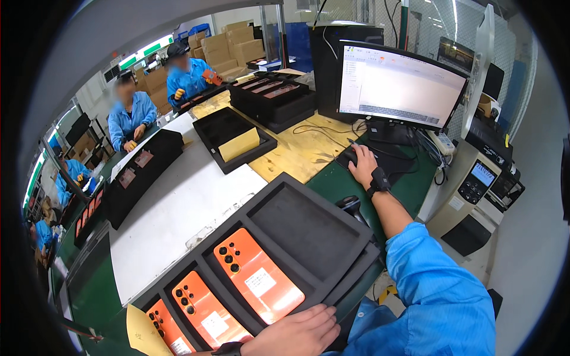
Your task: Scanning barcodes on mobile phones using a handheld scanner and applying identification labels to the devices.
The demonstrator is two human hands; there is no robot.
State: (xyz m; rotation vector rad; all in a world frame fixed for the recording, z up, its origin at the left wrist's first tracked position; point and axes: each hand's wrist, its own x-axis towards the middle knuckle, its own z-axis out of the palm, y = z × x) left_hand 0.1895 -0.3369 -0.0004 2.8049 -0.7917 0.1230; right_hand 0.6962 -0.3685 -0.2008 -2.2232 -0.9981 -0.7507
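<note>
A black foam tray [261,199] lies in front of me, holding three orange phones with camera lenses up: one phone [261,276] in the middle, a second phone [208,314] to its left, and a third [169,332] at the far left. Each has a white label on its back. My left hand [297,333] rests on the tray's near edge just below the middle phone, fingers stretched out and holding nothing. The tray's right compartment holds no phone. My right hand [363,167] curves over a computer mouse, mostly hidden beneath it, on a dark mouse pad [392,160].
A monitor [401,86] stands behind my right hand, with a label printer [475,184] farther right. Beside the tray sits a black handheld scanner [351,207]. Ahead are another foam tray [228,133] and stacked trays [273,101]. Co-workers in blue [132,113] work at the left.
</note>
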